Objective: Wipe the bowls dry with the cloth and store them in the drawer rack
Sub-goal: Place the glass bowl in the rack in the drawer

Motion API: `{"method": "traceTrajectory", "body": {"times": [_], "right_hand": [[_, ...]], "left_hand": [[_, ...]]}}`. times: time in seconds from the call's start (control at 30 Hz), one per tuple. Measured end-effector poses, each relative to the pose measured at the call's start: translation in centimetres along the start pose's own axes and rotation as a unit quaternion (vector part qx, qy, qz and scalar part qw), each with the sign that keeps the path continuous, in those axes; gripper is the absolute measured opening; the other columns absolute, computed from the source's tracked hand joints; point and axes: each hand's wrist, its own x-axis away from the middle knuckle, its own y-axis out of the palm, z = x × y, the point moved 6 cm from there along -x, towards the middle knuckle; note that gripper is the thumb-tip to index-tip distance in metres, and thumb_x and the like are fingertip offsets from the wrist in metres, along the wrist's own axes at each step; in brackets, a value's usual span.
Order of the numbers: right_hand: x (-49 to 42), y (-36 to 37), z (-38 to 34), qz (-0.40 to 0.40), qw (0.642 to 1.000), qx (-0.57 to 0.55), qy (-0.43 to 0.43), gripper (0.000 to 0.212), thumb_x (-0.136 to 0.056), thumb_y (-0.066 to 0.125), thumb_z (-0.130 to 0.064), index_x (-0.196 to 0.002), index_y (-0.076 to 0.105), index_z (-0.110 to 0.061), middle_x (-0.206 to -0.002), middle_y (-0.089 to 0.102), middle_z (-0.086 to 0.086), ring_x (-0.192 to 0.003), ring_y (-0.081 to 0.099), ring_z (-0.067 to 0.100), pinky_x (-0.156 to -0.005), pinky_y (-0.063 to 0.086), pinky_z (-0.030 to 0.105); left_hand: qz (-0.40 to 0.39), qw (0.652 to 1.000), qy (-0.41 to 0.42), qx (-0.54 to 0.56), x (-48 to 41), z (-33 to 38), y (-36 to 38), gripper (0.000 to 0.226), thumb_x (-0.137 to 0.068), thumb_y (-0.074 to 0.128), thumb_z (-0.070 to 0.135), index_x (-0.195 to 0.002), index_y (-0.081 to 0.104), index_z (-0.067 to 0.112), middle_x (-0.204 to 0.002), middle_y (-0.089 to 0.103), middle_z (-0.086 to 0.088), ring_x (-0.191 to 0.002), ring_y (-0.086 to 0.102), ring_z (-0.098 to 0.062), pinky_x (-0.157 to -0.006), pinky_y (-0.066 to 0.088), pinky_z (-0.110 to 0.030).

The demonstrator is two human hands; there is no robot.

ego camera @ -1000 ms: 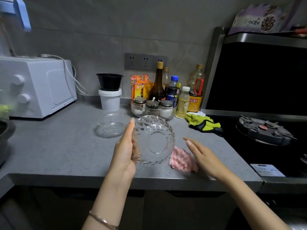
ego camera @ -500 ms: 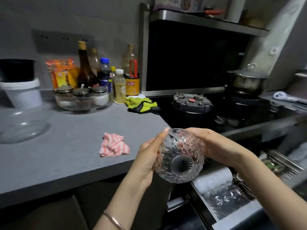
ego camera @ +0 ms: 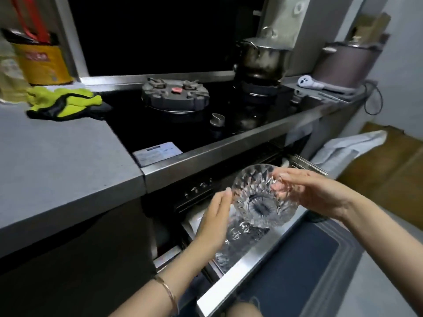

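the right hand (ego camera: 306,193) grips the cut-glass bowl (ego camera: 263,197) by its rim, thumb on the outside and fingers curled in behind the glass, while the left hand (ego camera: 215,223) lies flat and open against the bowl's left edge, fingertips touching the rim but not closed round it. the bowl is tipped on edge with its base facing the camera, held in the air just above the pulled-out drawer (ego camera: 247,259) under the hob (ego camera: 206,115).

judging from this, the bowl in hand is past its wiping and is on its way into the rack; the cloth is in neither hand and is nowhere in view. glassy, faceted shapes glint inside the drawer below the bowl (likely bowls already stored, though the reflections make them hard to separate or count). what is left seems to be lowering this bowl into a slot and then dealing with whatever bowls remain, which cannot be judged here.

the rack itself is mostly covered by the hands and bowl; only a few bars show at the drawer's far end. the counter (ego camera: 57,168) is cut off at the left, so anything waiting there is unseen. a green glove (ego camera: 64,101) lies at its back.
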Motion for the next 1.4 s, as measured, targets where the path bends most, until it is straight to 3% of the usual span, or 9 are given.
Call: {"method": "traceTrajectory", "body": {"times": [0.07, 0.17, 0.27, 0.43, 0.53, 0.67, 0.83, 1.23, 1.4], "right_hand": [[-1.0, -2.7, 0.9, 0.054, 0.998, -0.027, -0.001, 0.038, -0.053, 0.084, -0.022, -0.088, 0.075, -0.010, -0.073, 0.072, 0.004, -0.062, 0.068, 0.009, -0.060, 0.056, 0.021], [-3.1, -6.2, 2.8, 0.113, 0.992, -0.045, 0.015, 0.023, -0.067, 0.069, -0.018, -0.089, 0.073, -0.013, -0.075, 0.073, 0.002, -0.062, 0.068, 0.009, -0.057, 0.056, 0.019], [-5.9, -9.3, 4.9, 0.153, 0.986, -0.041, 0.046, 0.025, -0.073, 0.062, -0.017, -0.097, 0.066, -0.013, -0.074, 0.070, -0.003, -0.054, 0.065, 0.007, -0.050, 0.051, 0.014], [-10.5, -12.7, 8.0, 0.151, 0.981, 0.000, 0.123, 0.022, -0.076, 0.064, -0.020, -0.096, 0.065, -0.013, -0.072, 0.063, -0.003, -0.052, 0.054, 0.009, -0.046, 0.043, 0.016], [-12.9, -14.1, 10.3, 0.146, 0.971, 0.049, 0.184, 0.011, -0.092, 0.054, -0.022, -0.091, 0.060, -0.013, -0.057, 0.060, -0.005, -0.042, 0.050, 0.005, -0.042, 0.040, 0.016], [-15.8, -15.4, 13.2, 0.138, 0.954, 0.098, 0.249, 0.020, -0.094, 0.052, -0.028, -0.086, 0.058, -0.010, -0.072, 0.056, 0.001, -0.051, 0.049, 0.010, -0.047, 0.040, 0.019], [-17.8, -16.6, 15.5, 0.132, 0.934, 0.136, 0.302, 0.024, -0.093, 0.053, -0.026, -0.078, 0.055, -0.008, -0.046, 0.053, -0.002, -0.039, 0.045, 0.010, -0.047, 0.039, 0.021], [-20.6, -16.3, 19.7, 0.019, 0.889, 0.216, 0.403, 0.031, -0.093, 0.053, -0.031, -0.070, 0.057, -0.010, -0.058, 0.059, 0.001, -0.047, 0.053, 0.013, -0.050, 0.045, 0.022], [-20.9, -15.9, 21.1, -0.018, 0.880, 0.206, 0.426, 0.029, -0.089, 0.055, -0.034, -0.074, 0.060, -0.009, -0.069, 0.059, 0.003, -0.063, 0.052, 0.017, -0.071, 0.043, 0.030]], "left_hand": [[0.006, 0.996, -0.002, -0.085, -1.1, -3.4, 0.9, 0.039, -0.094, 0.035, 0.054, -0.126, 0.049, 0.036, -0.130, 0.052, 0.016, -0.117, 0.046, -0.001, -0.093, 0.033, -0.019], [-0.017, 0.965, 0.052, -0.258, -3.8, -7.0, 2.5, 0.050, -0.095, 0.033, 0.054, -0.141, 0.034, 0.034, -0.142, 0.036, 0.018, -0.132, 0.030, -0.003, -0.109, 0.021, -0.022], [-0.042, 0.912, 0.065, -0.402, -7.5, -10.5, 3.7, 0.063, -0.093, 0.026, 0.062, -0.149, 0.018, 0.035, -0.156, 0.018, 0.014, -0.145, 0.008, -0.008, -0.119, 0.004, -0.034], [-0.062, 0.856, 0.058, -0.510, -11.2, -15.3, 4.6, 0.078, -0.079, 0.010, 0.080, -0.148, 0.003, 0.044, -0.159, -0.001, 0.012, -0.144, -0.018, -0.015, -0.115, -0.016, -0.050], [-0.057, 0.845, 0.039, -0.530, -12.1, -17.0, 4.7, 0.084, -0.072, 0.006, 0.085, -0.147, 0.000, 0.047, -0.158, -0.006, 0.013, -0.141, -0.024, -0.015, -0.113, -0.017, -0.056], [-0.046, 0.834, 0.026, -0.549, -12.5, -18.2, 4.8, 0.095, -0.060, -0.011, 0.088, -0.145, -0.002, 0.049, -0.158, -0.004, 0.011, -0.140, -0.025, -0.017, -0.111, -0.020, -0.057], [-0.023, 0.837, 0.037, -0.546, -12.4, -18.6, 4.8, 0.093, -0.064, -0.013, 0.084, -0.146, 0.013, 0.048, -0.159, 0.010, 0.009, -0.143, -0.018, -0.016, -0.112, -0.020, -0.054], [-0.016, 0.849, 0.042, -0.527, -12.4, -18.4, 5.0, 0.087, -0.069, -0.006, 0.079, -0.142, 0.028, 0.047, -0.158, 0.010, 0.012, -0.145, -0.018, -0.016, -0.109, -0.026, -0.052], [-0.017, 0.842, 0.034, -0.538, -12.5, -18.5, 5.1, 0.088, -0.068, -0.007, 0.079, -0.142, 0.028, 0.048, -0.158, 0.008, 0.013, -0.145, -0.018, -0.018, -0.108, -0.027, -0.053]]}}
